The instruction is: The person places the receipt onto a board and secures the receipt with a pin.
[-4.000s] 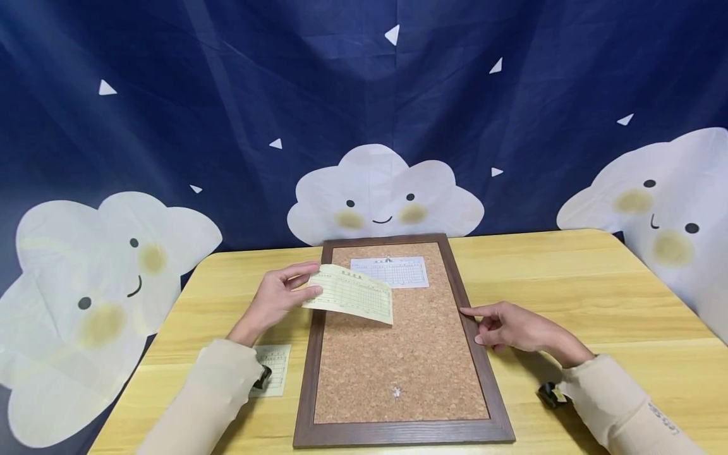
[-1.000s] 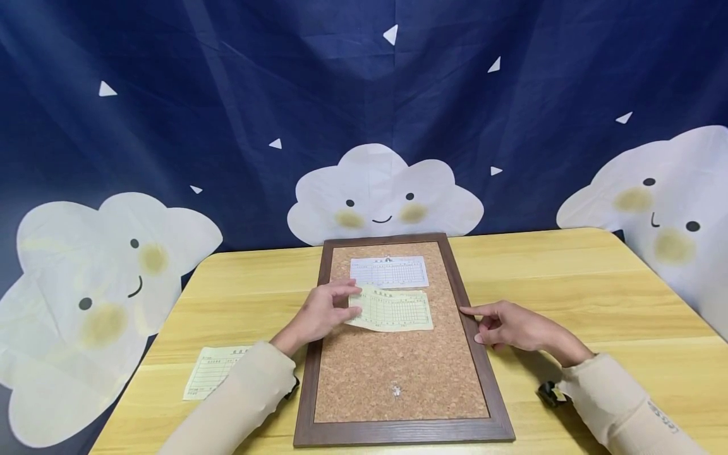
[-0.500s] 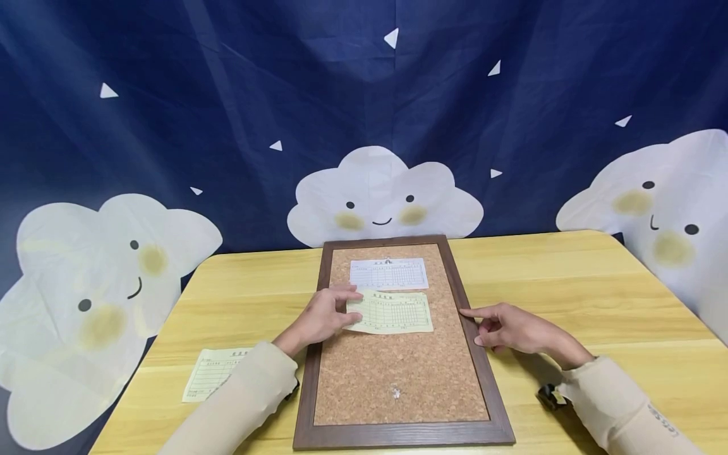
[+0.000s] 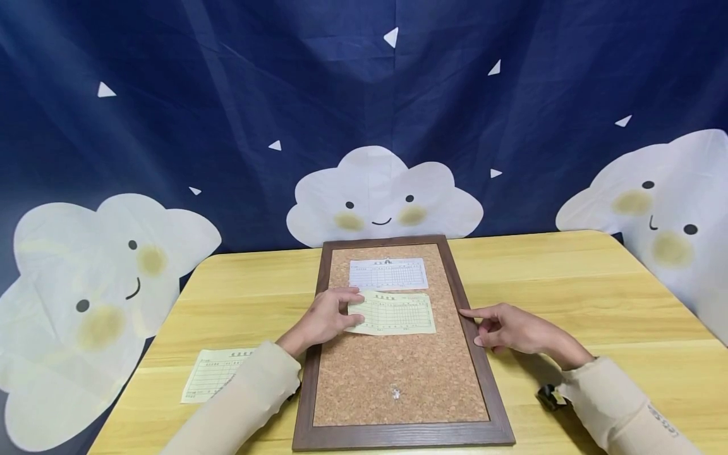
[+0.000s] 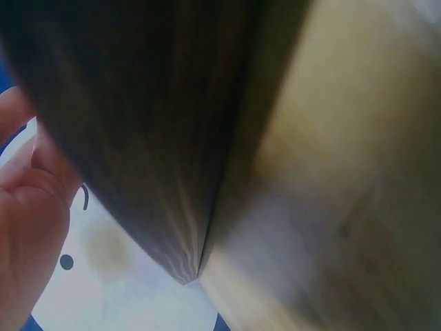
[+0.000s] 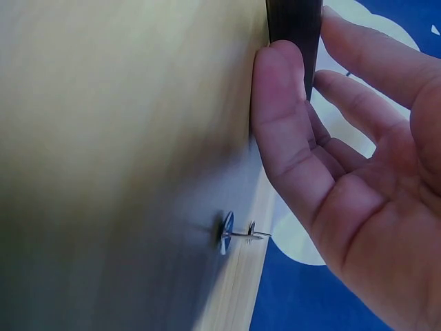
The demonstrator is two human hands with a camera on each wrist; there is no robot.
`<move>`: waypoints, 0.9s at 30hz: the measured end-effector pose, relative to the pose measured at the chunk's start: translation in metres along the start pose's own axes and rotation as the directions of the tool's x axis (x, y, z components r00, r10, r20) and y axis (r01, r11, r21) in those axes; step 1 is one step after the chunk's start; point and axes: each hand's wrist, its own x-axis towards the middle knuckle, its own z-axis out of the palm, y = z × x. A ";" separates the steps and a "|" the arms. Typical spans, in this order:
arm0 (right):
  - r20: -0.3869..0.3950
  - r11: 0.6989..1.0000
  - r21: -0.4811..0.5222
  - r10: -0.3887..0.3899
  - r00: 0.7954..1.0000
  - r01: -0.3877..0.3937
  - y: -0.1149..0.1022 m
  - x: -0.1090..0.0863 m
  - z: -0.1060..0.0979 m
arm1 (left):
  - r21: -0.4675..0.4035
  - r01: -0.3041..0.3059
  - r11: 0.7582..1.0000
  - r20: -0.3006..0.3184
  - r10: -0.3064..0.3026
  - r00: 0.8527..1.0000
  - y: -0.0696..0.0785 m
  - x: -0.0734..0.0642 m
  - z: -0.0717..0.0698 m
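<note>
Partly covered yellow slip (image 4: 395, 314) held by left hand (image 4: 324, 315), right hand (image 4: 520, 328) loosely touching frame (image 4: 480, 354), sleeve (image 4: 244, 388) half-hiding tabletop slip (image 4: 209, 373)

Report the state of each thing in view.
Yellow slip: rippled, on the corkboard
Left hand: holding that slip
Right hand: touching the corkboard
Corkboard: lying on the table
White slip: flat on the corkboard
Second yellow slip: on the table, partly hidden by sleeve
Shiny bits: on the corkboard
Tacks: on table, points up

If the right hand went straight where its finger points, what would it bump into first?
The frame! The right hand points at its side and seems to touch it, though any tiny gap is hard to see.
</note>
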 end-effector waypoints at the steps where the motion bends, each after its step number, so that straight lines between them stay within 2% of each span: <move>1: 0.000 1.000 0.002 -0.003 1.000 0.003 0.000 0.000 0.000 | 0.004 0.000 1.000 0.001 0.000 1.000 0.000 0.000 0.000; 7: 0.000 1.000 -0.023 0.007 1.000 -0.007 0.001 0.000 0.000 | 0.023 0.012 1.000 0.006 -0.012 1.000 0.000 0.000 0.001; 14: -0.003 0.999 -0.044 0.009 1.000 -0.010 0.001 0.000 -0.001 | 0.096 0.002 0.995 0.013 -0.004 1.000 0.003 0.000 0.002; 21: 0.001 1.000 -0.023 0.001 1.000 -0.001 0.001 0.000 -0.001 | 0.154 -0.005 0.988 0.028 0.001 1.000 0.004 0.001 0.004; 27: 0.007 1.000 -0.008 -0.008 1.000 0.008 0.000 0.000 -0.001 | 0.155 0.000 0.988 0.040 -0.007 0.999 0.003 0.000 0.001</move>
